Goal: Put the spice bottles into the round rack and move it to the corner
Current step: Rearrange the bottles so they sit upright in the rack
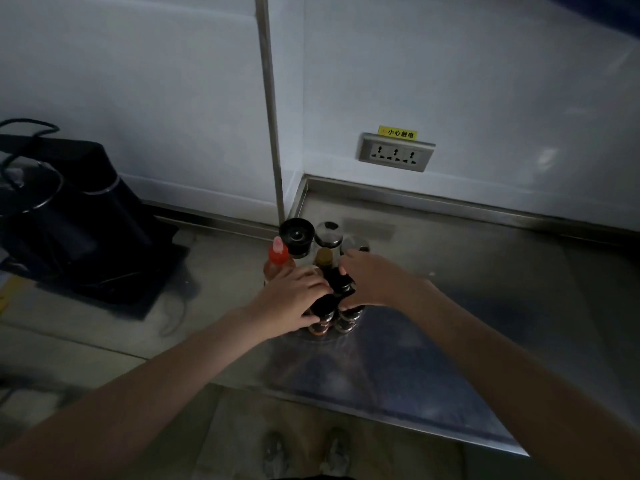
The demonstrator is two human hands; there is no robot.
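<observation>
The round rack (325,332) in the middle of the frame is mostly hidden under the left hand (291,301) and the right hand (372,282); only its low front edge shows. The dark bottle (337,289) between the hands is too dim to read. The fingertips of both hands are covered by the bottles, so the grip is not clear. The black appliance (69,216) is cut by the left edge. Both forearms leave the frame at the bottom corners.

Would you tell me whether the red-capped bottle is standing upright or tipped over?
Upright: the red-capped bottle stands with its cap on top, beside the left hand.
</observation>
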